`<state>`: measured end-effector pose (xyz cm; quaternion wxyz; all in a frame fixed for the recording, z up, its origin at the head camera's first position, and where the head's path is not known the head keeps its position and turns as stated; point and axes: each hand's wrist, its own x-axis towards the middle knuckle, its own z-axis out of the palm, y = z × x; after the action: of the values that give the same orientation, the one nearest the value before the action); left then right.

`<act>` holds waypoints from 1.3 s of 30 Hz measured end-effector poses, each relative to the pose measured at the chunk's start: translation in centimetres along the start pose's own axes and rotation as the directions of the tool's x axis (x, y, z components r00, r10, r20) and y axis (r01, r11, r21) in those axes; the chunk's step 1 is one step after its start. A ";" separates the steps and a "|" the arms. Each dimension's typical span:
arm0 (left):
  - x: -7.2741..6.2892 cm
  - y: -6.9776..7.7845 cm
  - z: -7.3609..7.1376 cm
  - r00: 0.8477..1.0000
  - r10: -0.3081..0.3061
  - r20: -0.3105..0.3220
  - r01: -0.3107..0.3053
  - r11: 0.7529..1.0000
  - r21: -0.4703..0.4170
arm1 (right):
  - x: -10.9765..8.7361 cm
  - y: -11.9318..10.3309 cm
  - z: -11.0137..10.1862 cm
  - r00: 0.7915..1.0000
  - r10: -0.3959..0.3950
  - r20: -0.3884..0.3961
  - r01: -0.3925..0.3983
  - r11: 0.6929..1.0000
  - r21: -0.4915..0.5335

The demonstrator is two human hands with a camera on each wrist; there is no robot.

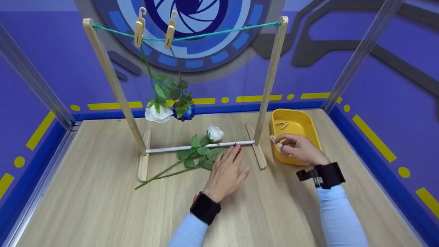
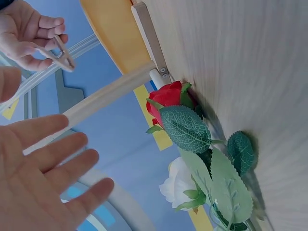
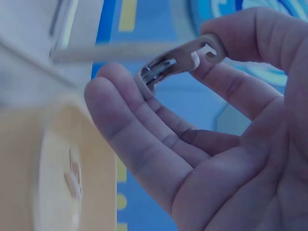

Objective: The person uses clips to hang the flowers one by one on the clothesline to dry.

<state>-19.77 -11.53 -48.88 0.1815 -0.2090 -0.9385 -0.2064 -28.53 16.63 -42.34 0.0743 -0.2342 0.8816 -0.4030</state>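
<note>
My right hand (image 1: 303, 150) pinches a beige clothespin (image 3: 168, 65) with a hooked end, above the near part of the yellow bin. With fingers extended, my left hand (image 1: 224, 176) is over a red rose (image 2: 167, 98), which it mostly covers in the head view. The left wrist view shows that palm apart from the bloom. Next to it a white rose (image 1: 215, 133) lies across the white bottom bar (image 1: 168, 149), both stems pointing to the near left. From the green string (image 1: 223, 32), two clothespins (image 1: 139, 32) hold a white rose (image 1: 158, 114) and a blue rose (image 1: 185, 112) upside down.
A wooden frame (image 1: 272, 75) carries the string between two posts, with flat feet on the table (image 1: 103, 206). The yellow bin (image 1: 313, 132) at right contains loose clothespins (image 1: 283, 124). Blue printed walls (image 1: 387, 103) enclose the back and sides.
</note>
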 end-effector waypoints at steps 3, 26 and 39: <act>0.1 -0.1 0.0 0.999 0.033 -0.032 -0.033 0.999 -0.007 | -0.2 -0.5 1.4 0.997 -0.080 0.019 0.080 0.997 0.011; 0.4 -0.4 0.1 0.974 0.155 -0.166 -0.151 0.988 0.036 | -0.2 -2.5 7.6 0.955 -0.279 0.102 0.251 0.941 0.226; 0.2 -0.5 -0.3 0.958 0.171 -0.230 -0.173 0.985 0.015 | -0.1 -3.3 8.0 0.968 -0.251 -0.025 0.251 0.946 0.203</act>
<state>-20.11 -12.04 -48.75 0.3060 -0.2649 -0.8888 -0.2150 -24.70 9.41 -45.22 0.0466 -0.3355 0.7984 -0.4978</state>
